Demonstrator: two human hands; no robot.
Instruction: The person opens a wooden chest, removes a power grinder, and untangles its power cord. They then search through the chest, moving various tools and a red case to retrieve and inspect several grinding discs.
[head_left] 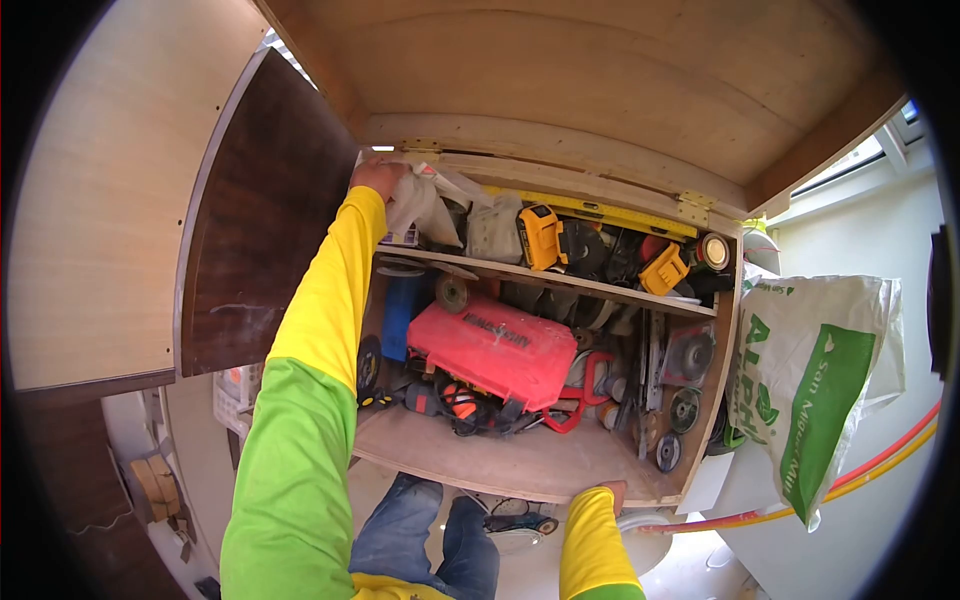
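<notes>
My left hand [380, 176] reaches into the far left corner of the wooden tool box's upper compartment. Its fingers are closed on a crumpled translucent plastic bag [425, 212], though partly hidden by it. My right hand [612, 490] is at the front edge of the wooden tool box [470, 460], near its right corner; its fingers are mostly out of sight. In the lower compartment a red plastic case [492, 350] lies tilted over cords and tools. The upper compartment holds a yellow-and-black battery [541, 237], a second yellow one [664, 270] and a yellow spirit level [590, 211].
The raised wooden lid [610, 70] stands open behind the box. A dark brown panel [265, 220] leans at left. Grinding discs [685, 410] line the box's right side. A white-and-green sack [820, 390] and red and yellow hoses [880, 458] are at right.
</notes>
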